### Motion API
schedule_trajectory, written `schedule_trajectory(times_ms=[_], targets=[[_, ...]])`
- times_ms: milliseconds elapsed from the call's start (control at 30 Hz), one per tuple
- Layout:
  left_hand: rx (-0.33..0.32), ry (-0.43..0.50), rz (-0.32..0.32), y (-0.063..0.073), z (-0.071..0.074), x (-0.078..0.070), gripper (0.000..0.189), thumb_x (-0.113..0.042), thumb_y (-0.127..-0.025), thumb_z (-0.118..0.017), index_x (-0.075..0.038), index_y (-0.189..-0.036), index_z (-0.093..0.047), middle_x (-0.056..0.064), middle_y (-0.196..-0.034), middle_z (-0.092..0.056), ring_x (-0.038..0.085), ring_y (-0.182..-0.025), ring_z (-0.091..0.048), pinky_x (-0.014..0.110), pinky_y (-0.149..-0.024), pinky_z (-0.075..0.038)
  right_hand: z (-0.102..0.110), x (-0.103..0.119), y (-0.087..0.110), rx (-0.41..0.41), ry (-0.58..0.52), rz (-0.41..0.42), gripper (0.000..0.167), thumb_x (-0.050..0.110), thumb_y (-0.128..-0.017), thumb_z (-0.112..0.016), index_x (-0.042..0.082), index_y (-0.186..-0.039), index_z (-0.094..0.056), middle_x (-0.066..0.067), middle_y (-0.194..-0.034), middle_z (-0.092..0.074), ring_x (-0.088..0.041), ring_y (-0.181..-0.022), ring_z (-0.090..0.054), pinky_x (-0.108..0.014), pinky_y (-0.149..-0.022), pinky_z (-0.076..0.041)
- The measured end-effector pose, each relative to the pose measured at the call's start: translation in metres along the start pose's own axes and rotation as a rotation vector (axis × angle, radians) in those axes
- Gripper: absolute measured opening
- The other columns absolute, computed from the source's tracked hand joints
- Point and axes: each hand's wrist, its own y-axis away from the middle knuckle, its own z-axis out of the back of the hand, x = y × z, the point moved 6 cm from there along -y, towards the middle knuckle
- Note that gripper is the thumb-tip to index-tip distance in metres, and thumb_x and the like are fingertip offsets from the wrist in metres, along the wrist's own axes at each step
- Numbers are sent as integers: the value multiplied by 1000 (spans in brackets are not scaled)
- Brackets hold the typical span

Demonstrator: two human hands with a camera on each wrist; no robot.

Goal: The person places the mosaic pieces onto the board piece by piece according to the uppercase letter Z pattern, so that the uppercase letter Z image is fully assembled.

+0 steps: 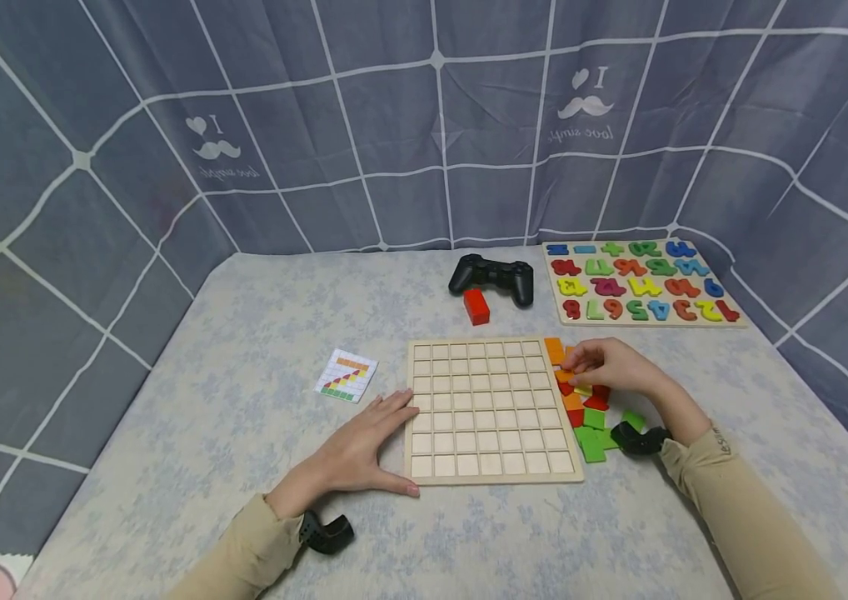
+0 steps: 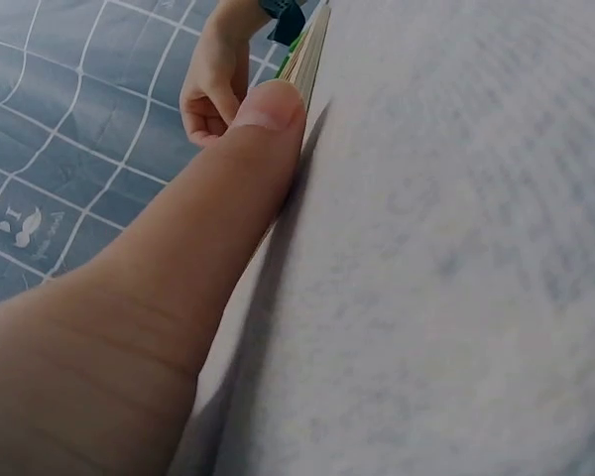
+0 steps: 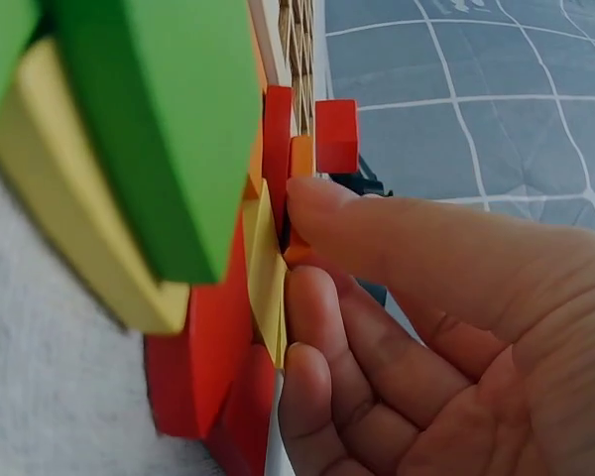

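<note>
A wooden grid board (image 1: pixel 495 413) with square recesses lies flat in the head view, its cells holding nothing. My left hand (image 1: pixel 364 446) rests along the board's left edge, fingers spread and thumb near the lower left corner. In the left wrist view the thumb (image 2: pixel 233 178) lies straight against the edge. On the board's right, my right hand (image 1: pixel 615 367) pinches an orange tile (image 3: pixel 299 193) between thumb and curled fingers. Around it lie red tiles (image 3: pixel 203 367), yellow tiles (image 3: pixel 265 273) and green tiles (image 1: pixel 592 448), loosely piled, some overlapping.
A pattern card (image 1: pixel 346 375) lies left of the board. Behind the board are a red block (image 1: pixel 476 307) and a black game controller (image 1: pixel 495 277). A number puzzle board (image 1: pixel 652 321) with colourful pieces stands at the back right, near the curtain (image 1: pixel 394 125).
</note>
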Motion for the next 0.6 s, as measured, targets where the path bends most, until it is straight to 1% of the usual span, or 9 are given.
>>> schedule_trajectory(times_ms=[133, 333, 500, 600], targets=[[6, 2, 1, -1, -1, -1, 109, -75, -63, -66, -5, -142, -38, 9, -154, -23, 21, -142, -16, 36, -116, -12, -1, 3, 0, 2, 5, 1, 24, 15, -81, -75, 0, -96, -64, -6, -88, -64, -20, -79, -54, -27, -69, -49], [-4, 16, 0, -1, -3, -3, 109, -74, -63, -67, -3, -141, -39, 10, -153, -24, 22, -141, -18, 35, -116, -13, -2, 4, -1, -4, 7, 13, 29, 15, -80, -76, -1, -97, -60, -7, -88, -59, -21, -78, -50, -28, -67, -47], [19, 14, 7, 0, -4, -5, 111, -74, -66, -65, -2, -145, -33, 9, -154, -21, 20, -142, -15, 33, -117, -11, -1, 4, 0, -23, -17, 16, 28, 12, -80, -75, -1, -96, -57, -8, -84, -55, -22, -76, -49, -26, -65, -46], [30, -2, 4, 0, -5, -5, 112, -74, -68, -63, -2, -147, -30, 9, -155, -19, 20, -142, -13, 33, -117, -9, 0, 5, 2, -25, -11, 13, 26, 14, -80, -76, 0, -93, -59, -6, -81, -57, -21, -74, -50, -26, -62, -46]])
